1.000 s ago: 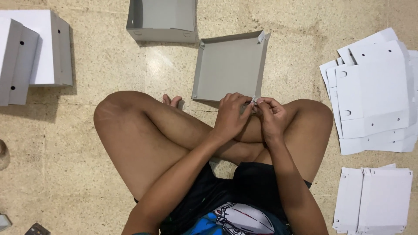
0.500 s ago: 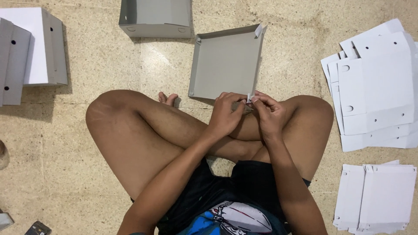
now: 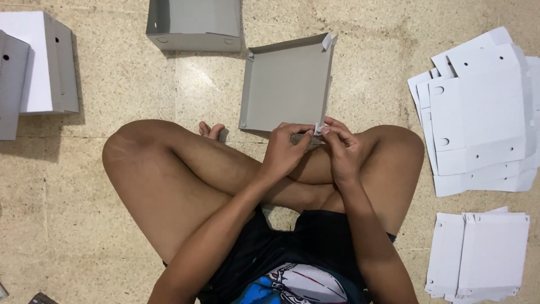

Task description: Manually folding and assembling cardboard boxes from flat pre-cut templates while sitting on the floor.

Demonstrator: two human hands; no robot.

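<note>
A grey cardboard tray [image 3: 287, 84] with folded-up walls rests tilted on the floor in front of my crossed legs. Its near right corner is pinched between both hands. My left hand [image 3: 284, 149] grips the near edge of the tray from the left. My right hand [image 3: 340, 149] holds the small white corner tab [image 3: 318, 128] with thumb and fingertips. The two hands touch each other over my right knee.
A finished grey box [image 3: 194, 25] stands at the top. Folded grey and white pieces [image 3: 39, 67] lie at the far left. Flat white cut-out sheets [image 3: 484, 112] are piled at the right, with a smaller stack [image 3: 478, 253] at the lower right.
The grey tray and my hands have stayed together at the near right corner; my fingers have shifted slightly on the tab. The view has drifted a little.
</note>
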